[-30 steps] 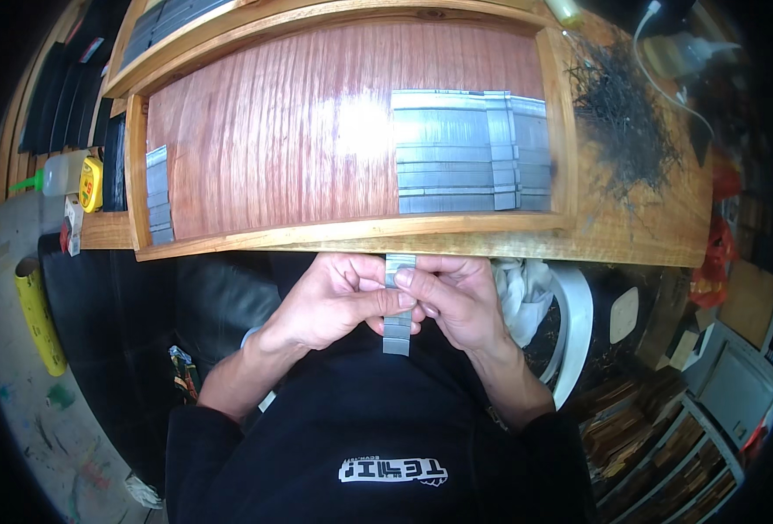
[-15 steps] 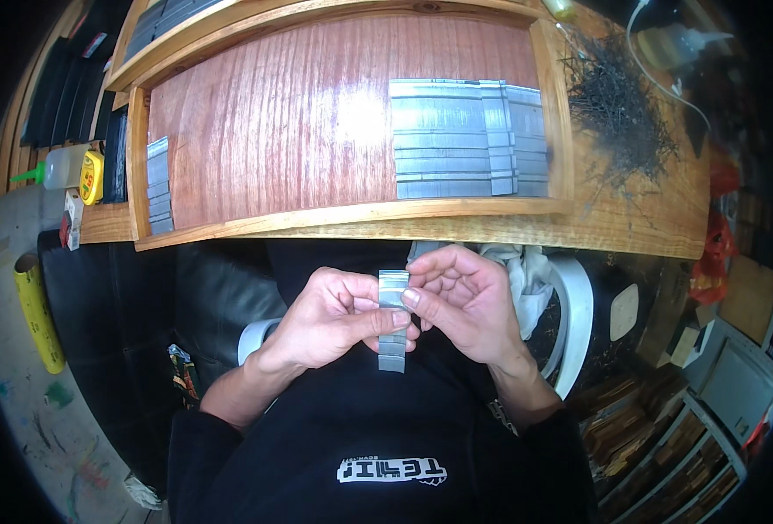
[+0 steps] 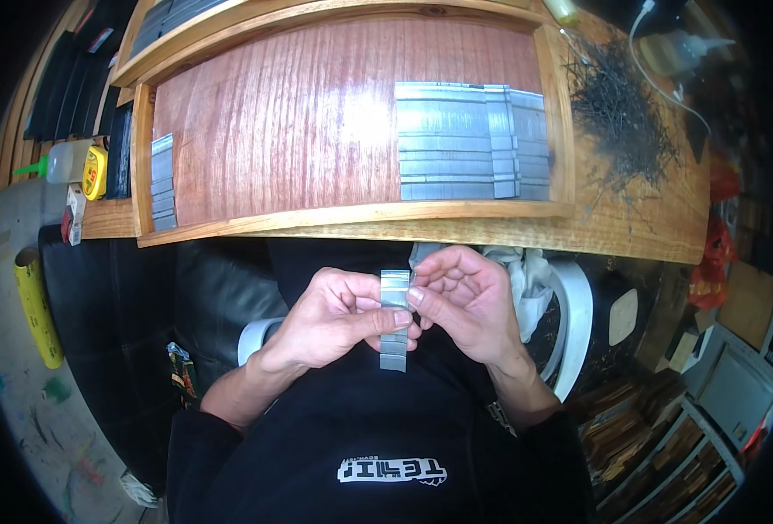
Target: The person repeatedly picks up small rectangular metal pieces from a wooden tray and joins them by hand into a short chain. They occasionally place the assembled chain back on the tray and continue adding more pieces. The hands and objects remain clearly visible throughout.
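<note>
A narrow, shiny grey strip with crosswise bands stands lengthwise in front of my chest. My left hand is closed on it, thumb across its front and fingers behind. At the strip's upper right edge, my right hand pinches thumb and forefinger together. Whatever lies in that pinch is too small to make out. Beyond my hands, a shallow wooden tray holds a block of similar grey banded strips at its right and a short column of grey pieces at its left end.
A tangle of thin black wire-like bits lies on the wooden table right of the tray. A green-tipped bottle and a yellow container stand left. A white curved chair arm is beside my right forearm.
My right thumb and forefinger have shifted slightly right, off the strip's face to its edge. The left hand keeps its hold. The whole view has shifted a little.
</note>
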Motion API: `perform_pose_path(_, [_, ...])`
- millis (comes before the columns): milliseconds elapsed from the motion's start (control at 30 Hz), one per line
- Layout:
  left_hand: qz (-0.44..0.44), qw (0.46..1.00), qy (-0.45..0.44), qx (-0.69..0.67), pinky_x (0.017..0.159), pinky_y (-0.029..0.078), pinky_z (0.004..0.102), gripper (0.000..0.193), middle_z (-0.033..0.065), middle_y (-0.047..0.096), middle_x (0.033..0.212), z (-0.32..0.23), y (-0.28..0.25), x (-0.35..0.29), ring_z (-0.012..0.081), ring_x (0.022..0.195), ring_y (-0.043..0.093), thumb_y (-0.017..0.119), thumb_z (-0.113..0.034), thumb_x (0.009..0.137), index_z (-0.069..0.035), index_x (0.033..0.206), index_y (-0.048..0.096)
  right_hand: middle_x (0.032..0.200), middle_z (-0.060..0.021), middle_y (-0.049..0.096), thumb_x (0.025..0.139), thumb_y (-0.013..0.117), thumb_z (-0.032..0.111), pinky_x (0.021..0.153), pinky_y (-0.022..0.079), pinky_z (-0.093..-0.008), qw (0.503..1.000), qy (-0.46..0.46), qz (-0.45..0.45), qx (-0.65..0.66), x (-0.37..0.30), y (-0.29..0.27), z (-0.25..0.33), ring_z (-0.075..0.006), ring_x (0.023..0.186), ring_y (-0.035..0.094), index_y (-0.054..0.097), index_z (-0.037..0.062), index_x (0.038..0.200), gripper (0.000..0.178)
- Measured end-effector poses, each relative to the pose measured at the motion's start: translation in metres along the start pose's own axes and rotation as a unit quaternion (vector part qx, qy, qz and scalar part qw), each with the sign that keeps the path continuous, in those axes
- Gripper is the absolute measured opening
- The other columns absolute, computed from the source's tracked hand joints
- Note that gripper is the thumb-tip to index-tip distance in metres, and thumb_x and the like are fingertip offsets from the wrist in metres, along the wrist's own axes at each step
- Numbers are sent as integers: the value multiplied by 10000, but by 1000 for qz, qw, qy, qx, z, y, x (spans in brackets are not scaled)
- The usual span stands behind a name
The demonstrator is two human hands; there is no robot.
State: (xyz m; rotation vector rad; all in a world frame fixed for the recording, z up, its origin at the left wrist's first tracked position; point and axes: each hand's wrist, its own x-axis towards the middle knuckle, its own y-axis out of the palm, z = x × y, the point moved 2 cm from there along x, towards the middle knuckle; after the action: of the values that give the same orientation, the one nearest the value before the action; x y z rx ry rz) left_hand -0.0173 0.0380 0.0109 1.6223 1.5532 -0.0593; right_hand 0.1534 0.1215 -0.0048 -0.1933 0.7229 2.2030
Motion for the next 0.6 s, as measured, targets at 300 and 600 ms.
perform_pose_path(300, [-12,999,18,27,695,617,268,196,142,766,957,4,0,0,190,840,755,696,0,944,49,1134,707,934,-80,676,895,726,-47,642,548,-201,1000,6,-14,-21,0,-1,0,-79,783,657,614,-23,1060,201])
perform_pose_path(600, [-17,999,20,30,714,626,285,185,149,765,966,3,0,-2,208,852,758,687,4,948,48,1126,709,925,-77,675,891,713,-61,700,558,-202,999,15,-30,5,-2,0,-1,-79,798,664,610,-40,1054,194])
